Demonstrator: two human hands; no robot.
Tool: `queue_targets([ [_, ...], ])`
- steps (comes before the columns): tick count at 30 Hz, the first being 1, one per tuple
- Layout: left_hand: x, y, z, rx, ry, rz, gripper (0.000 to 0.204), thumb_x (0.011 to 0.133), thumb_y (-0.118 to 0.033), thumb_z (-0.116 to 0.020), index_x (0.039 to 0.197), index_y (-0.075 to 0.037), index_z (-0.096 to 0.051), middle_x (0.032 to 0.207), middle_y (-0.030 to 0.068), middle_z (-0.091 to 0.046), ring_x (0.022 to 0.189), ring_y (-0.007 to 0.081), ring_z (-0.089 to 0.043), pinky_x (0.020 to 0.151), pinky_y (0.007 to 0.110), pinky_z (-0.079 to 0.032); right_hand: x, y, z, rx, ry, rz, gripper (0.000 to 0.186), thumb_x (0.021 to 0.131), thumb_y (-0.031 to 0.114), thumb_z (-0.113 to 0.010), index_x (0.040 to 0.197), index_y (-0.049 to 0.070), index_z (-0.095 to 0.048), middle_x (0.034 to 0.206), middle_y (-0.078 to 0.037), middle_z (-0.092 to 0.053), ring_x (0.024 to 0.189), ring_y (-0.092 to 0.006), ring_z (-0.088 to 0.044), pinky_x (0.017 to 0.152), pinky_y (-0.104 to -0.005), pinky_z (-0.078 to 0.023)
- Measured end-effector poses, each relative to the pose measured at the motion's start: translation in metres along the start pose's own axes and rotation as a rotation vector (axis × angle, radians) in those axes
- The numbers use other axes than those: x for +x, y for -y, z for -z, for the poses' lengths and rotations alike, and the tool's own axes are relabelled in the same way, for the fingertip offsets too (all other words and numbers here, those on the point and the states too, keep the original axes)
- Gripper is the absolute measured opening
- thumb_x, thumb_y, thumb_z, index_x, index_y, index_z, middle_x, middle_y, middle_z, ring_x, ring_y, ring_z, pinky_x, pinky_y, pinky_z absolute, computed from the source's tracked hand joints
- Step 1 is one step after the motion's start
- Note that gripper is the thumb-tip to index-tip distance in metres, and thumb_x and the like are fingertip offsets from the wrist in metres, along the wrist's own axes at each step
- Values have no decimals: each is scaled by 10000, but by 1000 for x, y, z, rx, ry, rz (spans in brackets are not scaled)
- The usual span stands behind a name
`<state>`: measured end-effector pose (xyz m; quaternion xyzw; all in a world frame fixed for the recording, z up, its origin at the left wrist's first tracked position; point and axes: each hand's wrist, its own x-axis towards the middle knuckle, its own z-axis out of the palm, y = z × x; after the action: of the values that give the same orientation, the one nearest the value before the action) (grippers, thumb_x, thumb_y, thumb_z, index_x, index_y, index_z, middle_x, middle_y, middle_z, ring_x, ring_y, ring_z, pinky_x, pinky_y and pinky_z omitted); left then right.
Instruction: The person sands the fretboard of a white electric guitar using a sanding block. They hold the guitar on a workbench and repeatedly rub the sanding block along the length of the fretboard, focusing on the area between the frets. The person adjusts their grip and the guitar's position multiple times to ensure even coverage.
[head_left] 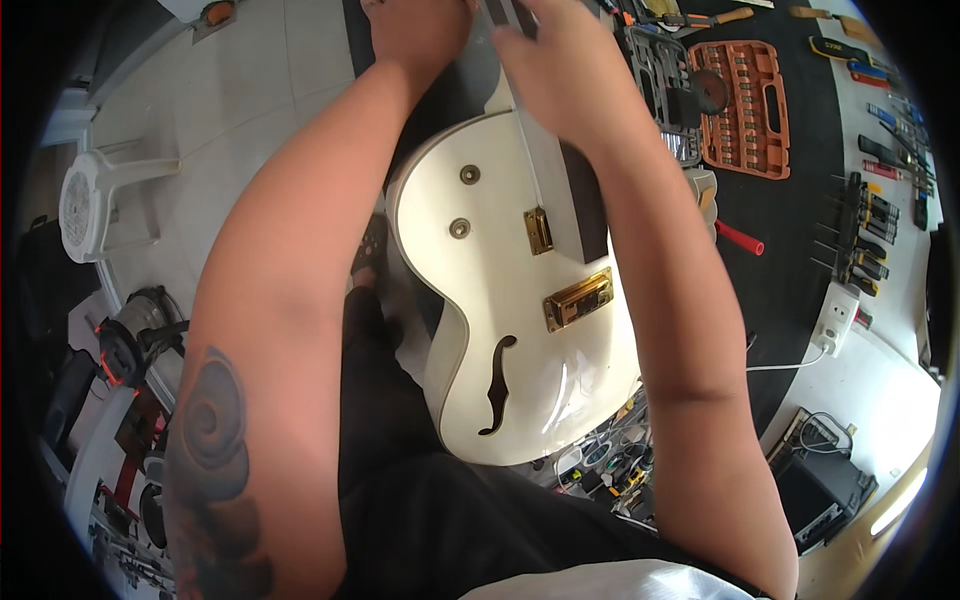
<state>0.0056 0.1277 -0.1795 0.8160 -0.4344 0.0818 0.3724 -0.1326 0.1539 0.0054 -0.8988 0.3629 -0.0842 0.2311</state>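
A cream hollow-body guitar (490, 380) with an f-hole (496, 385), two brass-coloured pickups (578, 298) and two small round fittings (460, 228) lies below my forearms. A long pale straight piece (540, 180) with a dark side runs up from its body along the neck line. My left hand (420, 30) is at the top edge, left of the neck, its fingers mostly out of frame. My right hand (560, 70) is over the upper neck, thumb toward it; its other fingertips are hidden, so I cannot tell what either grips.
A dark bench (760, 230) on the right holds an orange socket case (745, 150), a grey tool case (650, 60) and a red-handled tool (738, 237). Beyond are hanging hand tools (870, 260) and a power strip (836, 320). A white plastic stool (85, 205) stands left on the tiled floor.
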Motion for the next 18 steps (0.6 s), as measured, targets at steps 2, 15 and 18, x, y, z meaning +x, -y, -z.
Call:
queue_targets([
  [2, -2, -5, 6, -29, 102, 13, 432, 970, -225, -671, 1353, -49, -578, 1377, 158, -653, 1367, 324, -576, 1080, 654, -411, -19, -3, 0, 93, 60, -131, 708, 967, -19, -581, 1647, 75, -406, 1507, -290, -566, 1483, -444, -457, 1223, -448, -359],
  [15, 1, 5, 15, 26, 72, 23, 398, 1044, -269, -543, 1378, -56, -578, 1410, 135, -659, 1365, 321, -585, 1057, 649, -413, -22, 6, 2, 80, 157, -156, 793, 955, -5, -569, 1681, 222, -346, 1474, -251, -610, 1463, -557, -445, 1194, -598, -416],
  [18, 0, 7, 10, 35, 95, 62, 410, 1043, -263, -545, 1391, -47, -563, 1410, 144, -659, 1366, 324, -588, 1069, 654, -411, -104, -10, -8, 35, 14, -31, 685, 1003, 68, -610, 1655, 154, -418, 1551, -244, -574, 1512, -464, -445, 1232, -448, -392],
])
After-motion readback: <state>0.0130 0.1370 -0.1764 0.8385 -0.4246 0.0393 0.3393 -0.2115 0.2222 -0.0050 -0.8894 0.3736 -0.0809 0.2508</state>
